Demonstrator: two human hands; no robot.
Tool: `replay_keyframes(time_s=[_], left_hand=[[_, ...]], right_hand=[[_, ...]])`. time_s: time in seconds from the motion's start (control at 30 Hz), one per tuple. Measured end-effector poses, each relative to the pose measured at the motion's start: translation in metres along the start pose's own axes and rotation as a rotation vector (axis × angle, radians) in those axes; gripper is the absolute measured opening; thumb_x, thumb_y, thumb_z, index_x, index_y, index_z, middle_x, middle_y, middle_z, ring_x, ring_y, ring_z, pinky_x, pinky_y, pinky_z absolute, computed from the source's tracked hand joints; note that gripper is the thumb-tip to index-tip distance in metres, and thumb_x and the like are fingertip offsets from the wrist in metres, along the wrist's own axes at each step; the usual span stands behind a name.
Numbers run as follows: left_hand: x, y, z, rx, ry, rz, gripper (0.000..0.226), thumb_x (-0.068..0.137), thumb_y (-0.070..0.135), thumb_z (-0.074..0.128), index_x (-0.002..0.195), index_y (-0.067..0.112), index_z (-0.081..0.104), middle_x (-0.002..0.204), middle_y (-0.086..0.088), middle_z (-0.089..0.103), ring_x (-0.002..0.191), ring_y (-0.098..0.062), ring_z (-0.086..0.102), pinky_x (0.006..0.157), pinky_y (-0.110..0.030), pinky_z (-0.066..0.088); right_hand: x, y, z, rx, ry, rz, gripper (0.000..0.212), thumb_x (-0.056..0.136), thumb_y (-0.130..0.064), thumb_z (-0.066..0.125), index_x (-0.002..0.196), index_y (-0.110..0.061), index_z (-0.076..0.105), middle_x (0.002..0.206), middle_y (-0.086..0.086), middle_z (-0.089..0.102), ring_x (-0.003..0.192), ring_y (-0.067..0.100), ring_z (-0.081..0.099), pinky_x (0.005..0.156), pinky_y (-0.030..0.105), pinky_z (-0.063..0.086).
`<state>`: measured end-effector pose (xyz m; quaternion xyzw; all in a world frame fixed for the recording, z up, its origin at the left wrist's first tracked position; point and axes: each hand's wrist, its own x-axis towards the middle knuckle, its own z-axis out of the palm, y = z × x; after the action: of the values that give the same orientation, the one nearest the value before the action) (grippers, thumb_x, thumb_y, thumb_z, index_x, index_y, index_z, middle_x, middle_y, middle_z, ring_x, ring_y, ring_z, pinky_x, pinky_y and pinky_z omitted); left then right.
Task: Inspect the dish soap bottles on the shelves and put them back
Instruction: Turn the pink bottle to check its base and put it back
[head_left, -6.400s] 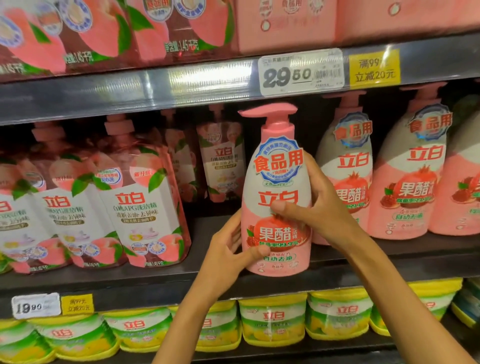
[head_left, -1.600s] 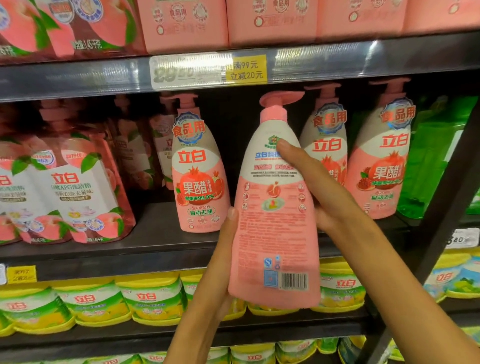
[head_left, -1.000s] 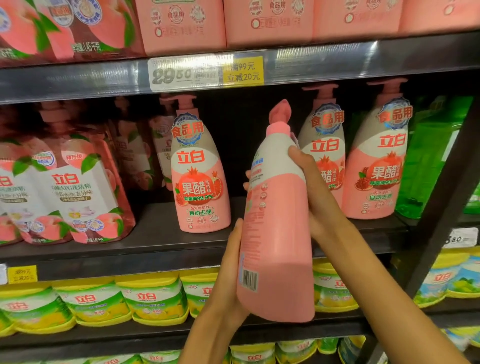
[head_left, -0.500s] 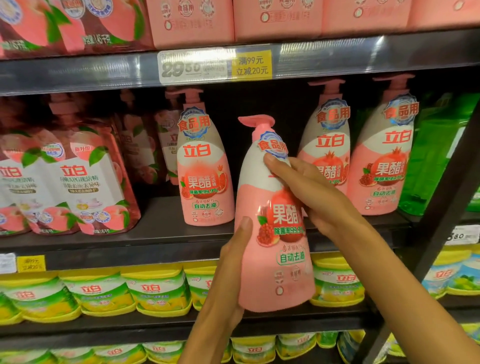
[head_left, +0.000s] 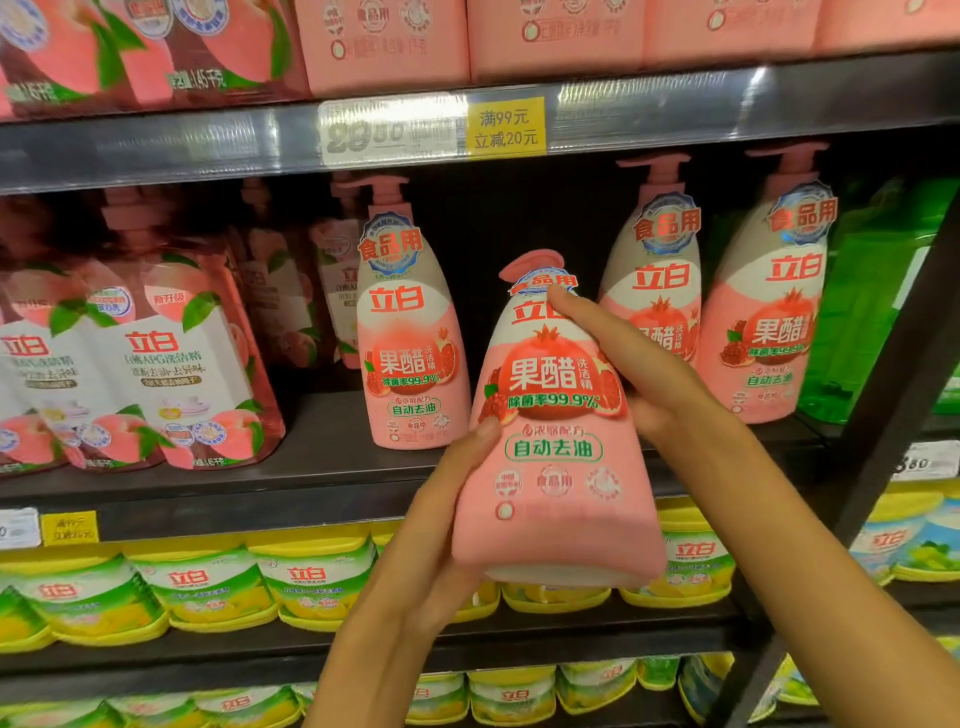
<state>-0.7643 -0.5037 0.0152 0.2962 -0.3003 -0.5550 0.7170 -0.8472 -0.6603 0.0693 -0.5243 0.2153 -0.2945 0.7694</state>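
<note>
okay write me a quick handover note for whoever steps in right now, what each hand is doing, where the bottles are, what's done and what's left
Left hand: grips the lower left side of the held pink bottle.
Right hand: holds its upper right side, fingers across the label.
Held bottle: in front of the middle shelf, front label facing you, tilted top-away.
Three matching pump bottles stand on that shelf: one left of the gap, two right.
Done: bottle is off the shelf, under inspection.
Left: set it back in the gap.
</note>
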Motion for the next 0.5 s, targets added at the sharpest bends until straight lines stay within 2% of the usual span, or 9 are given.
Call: replay_keyframes(time_s=[0.1,0.2,0.27,0.3,0.33,0.37,0.4,0.43,0.5], left_hand=[[-0.008,0.011,0.011,-0.026,-0.087,-0.032,0.015,0.081,0.023,0.069,0.091,0.019,0.079,0.1,-0.006,0.075,0.092,-0.017,0.072,0.072,-0.028,0.058],[-0.009,0.013,0.016,-0.077,-0.028,-0.025,0.02,0.077,0.019,0.069,0.093,0.012,0.078,0.097,-0.013,0.075,0.086,-0.023,0.074,0.065,-0.032,0.059],[-0.01,0.015,0.014,-0.123,0.004,-0.019,0.032,0.079,0.021,0.062,0.106,0.006,0.072,0.098,-0.017,0.074,0.085,-0.027,0.073,0.064,-0.036,0.059],[-0.011,0.016,0.016,-0.164,-0.02,-0.042,0.036,0.085,0.021,0.055,0.112,0.002,0.068,0.103,-0.019,0.072,0.092,-0.03,0.072,0.072,-0.038,0.059],[-0.012,0.018,0.019,-0.207,-0.086,-0.074,0.04,0.095,0.023,0.044,0.12,-0.002,0.063,0.113,-0.022,0.067,0.104,-0.033,0.067,0.088,-0.042,0.055],[-0.012,0.015,0.019,-0.198,-0.086,-0.066,0.05,0.103,0.026,0.028,0.128,-0.007,0.054,0.125,-0.026,0.059,0.117,-0.037,0.057,0.105,-0.044,0.042],[-0.014,0.014,0.016,-0.151,-0.031,0.011,0.058,0.105,0.029,0.015,0.133,-0.01,0.046,0.133,-0.027,0.05,0.126,-0.039,0.048,0.113,-0.043,0.027],[-0.017,0.014,0.014,-0.123,-0.019,0.038,0.058,0.106,0.03,0.013,0.133,-0.011,0.044,0.135,-0.028,0.047,0.128,-0.039,0.045,0.115,-0.043,0.022],[-0.011,0.01,0.016,-0.138,-0.099,-0.053,0.037,0.099,0.019,0.045,0.122,-0.006,0.061,0.125,-0.024,0.059,0.117,-0.036,0.058,0.106,-0.044,0.04]], right_hand=[[-0.002,0.002,0.001,0.074,0.008,0.07,0.022,0.086,-0.036,0.069,0.088,-0.014,0.069,0.075,0.007,0.075,0.069,0.019,0.072,0.073,0.037,0.06],[-0.006,0.004,-0.001,0.084,-0.035,0.153,0.026,0.09,-0.035,0.064,0.096,-0.011,0.066,0.079,0.01,0.072,0.076,0.021,0.069,0.076,0.038,0.058],[-0.008,0.004,-0.001,0.079,-0.053,0.19,0.026,0.092,-0.033,0.06,0.099,-0.009,0.066,0.08,0.011,0.072,0.078,0.022,0.069,0.074,0.036,0.059],[-0.01,0.004,-0.001,0.085,-0.058,0.205,0.026,0.093,-0.033,0.058,0.098,-0.008,0.066,0.08,0.012,0.072,0.078,0.022,0.068,0.076,0.036,0.057],[-0.011,0.005,0.0,0.092,-0.062,0.215,0.026,0.094,-0.032,0.057,0.096,-0.008,0.066,0.079,0.011,0.071,0.079,0.022,0.068,0.078,0.036,0.056],[-0.012,0.005,0.001,0.095,-0.064,0.217,0.025,0.094,-0.031,0.057,0.094,-0.008,0.066,0.078,0.011,0.071,0.079,0.021,0.067,0.08,0.035,0.054],[-0.012,0.006,0.001,0.091,-0.062,0.214,0.024,0.094,-0.031,0.057,0.093,-0.008,0.066,0.078,0.01,0.07,0.08,0.021,0.066,0.082,0.035,0.052],[-0.013,0.006,0.001,0.084,-0.058,0.211,0.024,0.093,-0.03,0.058,0.096,-0.008,0.065,0.08,0.01,0.069,0.084,0.022,0.065,0.085,0.035,0.051],[-0.012,0.005,0.001,0.061,-0.052,0.206,0.028,0.092,-0.03,0.059,0.108,-0.007,0.063,0.092,0.012,0.067,0.098,0.025,0.062,0.099,0.038,0.047]])
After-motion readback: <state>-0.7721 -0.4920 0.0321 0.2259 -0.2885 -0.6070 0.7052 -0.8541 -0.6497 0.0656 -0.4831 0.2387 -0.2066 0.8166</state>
